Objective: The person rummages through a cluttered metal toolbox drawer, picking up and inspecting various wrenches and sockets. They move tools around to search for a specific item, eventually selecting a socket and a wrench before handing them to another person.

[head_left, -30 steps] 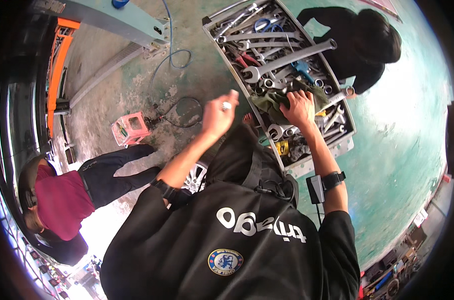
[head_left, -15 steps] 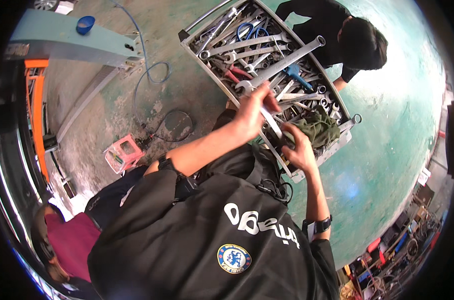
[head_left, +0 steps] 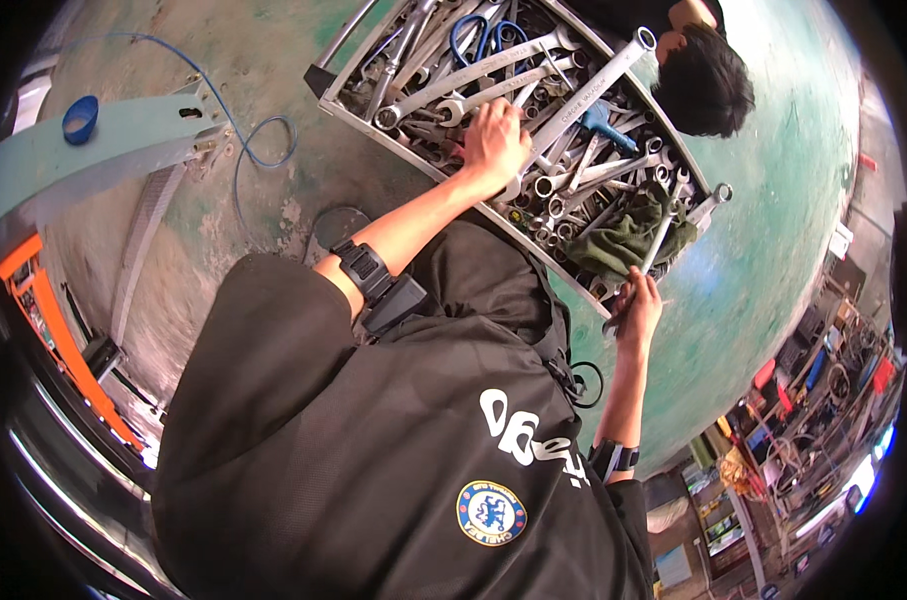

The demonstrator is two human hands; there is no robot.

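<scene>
My right hand (head_left: 636,308) is closed around the lower end of a wrench (head_left: 659,240), which points up across the tray's near right corner. Beside it, a dark green rag (head_left: 623,240) lies bunched on the tools. My left hand (head_left: 495,150) rests in the tool tray (head_left: 550,262), fingers bent down among the wrenches; what they grip, if anything, is hidden. A large combination wrench (head_left: 578,112) lies slantwise across the pile just right of this hand. Above the fingers lie two more long wrenches, one being an open-ended wrench (head_left: 503,92).
Across the tray, another person (head_left: 703,85) in black bends close. A blue-handled tool (head_left: 608,128) and blue-handled scissors (head_left: 468,40) lie in the pile. A blue cup (head_left: 80,120) stands on a grey-green beam at left, near an orange frame (head_left: 68,345). Cluttered shelves (head_left: 793,400) stand at right.
My right hand has moved down and right with the wrench, which now points upward. My left hand has left that wrench and gone into the tray. The view has shifted.
</scene>
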